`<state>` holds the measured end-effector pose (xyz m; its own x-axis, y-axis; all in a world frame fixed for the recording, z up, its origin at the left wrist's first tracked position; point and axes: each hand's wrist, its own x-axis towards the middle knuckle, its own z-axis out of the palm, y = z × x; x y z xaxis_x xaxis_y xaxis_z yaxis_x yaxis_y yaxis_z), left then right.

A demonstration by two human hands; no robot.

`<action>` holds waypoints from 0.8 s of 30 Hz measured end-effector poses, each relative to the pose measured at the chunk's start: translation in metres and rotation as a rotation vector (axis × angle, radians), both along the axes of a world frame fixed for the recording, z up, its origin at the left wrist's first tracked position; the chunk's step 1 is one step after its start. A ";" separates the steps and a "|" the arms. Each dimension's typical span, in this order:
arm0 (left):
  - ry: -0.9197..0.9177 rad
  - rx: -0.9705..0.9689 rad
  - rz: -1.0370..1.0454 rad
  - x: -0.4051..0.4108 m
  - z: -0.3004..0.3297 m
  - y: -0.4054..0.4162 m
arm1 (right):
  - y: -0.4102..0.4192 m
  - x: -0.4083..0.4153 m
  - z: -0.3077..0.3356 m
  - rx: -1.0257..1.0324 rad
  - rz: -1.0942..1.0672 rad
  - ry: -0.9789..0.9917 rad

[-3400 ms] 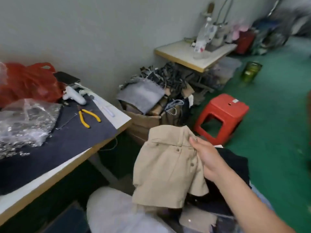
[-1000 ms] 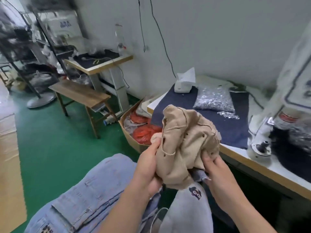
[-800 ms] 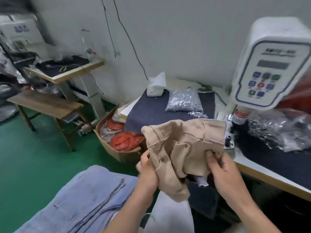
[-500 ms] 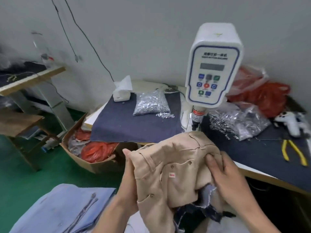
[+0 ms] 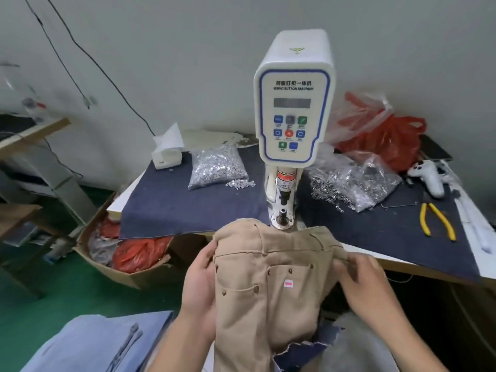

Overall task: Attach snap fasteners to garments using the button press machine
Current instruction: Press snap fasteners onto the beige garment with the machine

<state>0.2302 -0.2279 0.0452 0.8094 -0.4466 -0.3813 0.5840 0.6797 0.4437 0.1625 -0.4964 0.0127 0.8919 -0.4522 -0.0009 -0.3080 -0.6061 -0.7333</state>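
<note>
While the left hand [image 5: 200, 285] and right hand [image 5: 359, 280] grip opposite edges of the tan trousers [image 5: 271, 277], its waistband lies just before the servo button machine [image 5: 294, 103] die on the worktable [image 5: 402, 264]

I count one button press machine [image 5: 294, 103], one tan garment [image 5: 268, 277], two hands on it, left hand [image 5: 200, 285], right hand [image 5: 365, 285], two clear bags of fasteners [image 5: 217, 167] [image 5: 357, 183], one yellow-handled pliers [image 5: 436, 221], one cardboard box [image 5: 128, 272]

A pale grey wall [image 5: 188, 36] with hanging black cables [image 5: 88, 53] backs the worktable [image 5: 418, 267]; green floor [image 5: 53, 296] lies below, a wooden bench [image 5: 18, 213] at left.
</note>
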 end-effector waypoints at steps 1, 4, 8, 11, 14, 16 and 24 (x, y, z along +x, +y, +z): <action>-0.005 -0.014 0.011 0.000 0.004 -0.004 | 0.008 0.001 -0.001 -0.034 0.020 -0.030; -0.093 -0.114 -0.005 0.004 0.018 -0.013 | 0.036 0.002 0.001 0.050 0.026 -0.112; -0.145 -0.166 -0.091 0.007 0.026 -0.008 | 0.053 -0.003 0.011 0.008 0.055 -0.404; -0.211 -0.104 -0.202 0.003 0.019 -0.011 | 0.055 -0.001 0.023 0.241 0.422 -0.168; -0.194 -0.088 -0.246 0.001 0.020 -0.014 | 0.052 0.006 0.018 0.295 0.523 -0.059; -0.221 0.024 -0.244 0.003 0.018 -0.011 | 0.043 0.009 0.017 0.296 0.465 -0.109; -0.334 0.509 -0.074 0.022 0.005 0.020 | 0.015 0.006 0.034 0.575 0.314 -0.211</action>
<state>0.2520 -0.2078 0.0506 0.8955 -0.3351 -0.2930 0.3956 0.2975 0.8689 0.1681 -0.4816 0.0462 0.9881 -0.1518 0.0252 0.0037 -0.1399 -0.9902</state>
